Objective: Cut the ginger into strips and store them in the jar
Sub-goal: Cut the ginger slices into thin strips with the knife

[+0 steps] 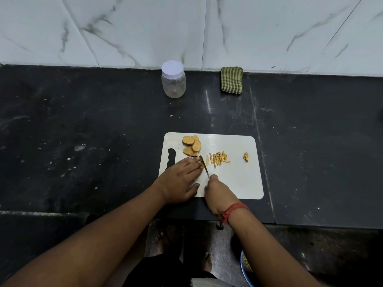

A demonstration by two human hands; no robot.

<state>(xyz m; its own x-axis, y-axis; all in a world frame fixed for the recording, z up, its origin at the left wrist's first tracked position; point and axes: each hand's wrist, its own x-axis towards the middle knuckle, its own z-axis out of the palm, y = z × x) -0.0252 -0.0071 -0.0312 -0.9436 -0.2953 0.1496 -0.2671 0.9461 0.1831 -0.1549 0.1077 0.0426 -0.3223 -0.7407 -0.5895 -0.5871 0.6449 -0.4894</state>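
A white cutting board (pixel 238 179) lies on the black counter. Several flat ginger slices (pixel 191 146) are stacked at its far left. A pile of thin ginger strips (pixel 218 159) lies mid-board, with a small ginger scrap (pixel 246 157) further right. My left hand (pixel 180 179) lies flat, its fingertips pressing a ginger piece that is mostly hidden under them. My right hand (pixel 217 193) grips the knife (pixel 204 166), whose blade runs along my left fingertips. A clear jar (pixel 173 79) with a white lid stands closed at the wall.
A folded green striped cloth (pixel 231 80) lies against the marble wall, right of the jar. The counter's front edge runs just below the board. Below it, a blue bowl (pixel 245 272) sits on the floor near my feet.
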